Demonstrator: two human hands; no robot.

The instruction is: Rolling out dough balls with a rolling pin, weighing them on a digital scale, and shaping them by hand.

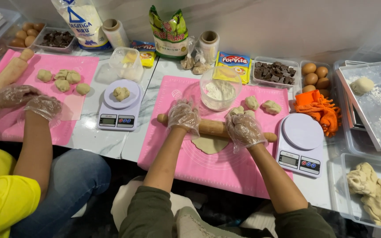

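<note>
- The left hand (183, 115) and the right hand (244, 128), both in clear plastic gloves, press down on the rolling pin (211, 128). One sits near each end, so the load spreads evenly.
- Grip state: both grips are curled over the pin from above, resting on it rather than wrapped fully round it.
- The pin lies crosswise on the pink mat (219, 165), on the far edge of the flat dough sheet (210, 144). The sheet shows at 6 o'clock of the pin.
- The flour bowl (220, 94) stands at 12 o'clock of the pin, within reach for dusting.
- Dough lumps (261, 105) wait at 1 o'clock, clear of the rolling path.
- A scale (300, 143) sits at 3 o'clock on the worktop (106, 141), off the mat.
- At 9 o'clock, another person's gloved hands (28, 101) rest on a second pink mat (80, 66).
</note>
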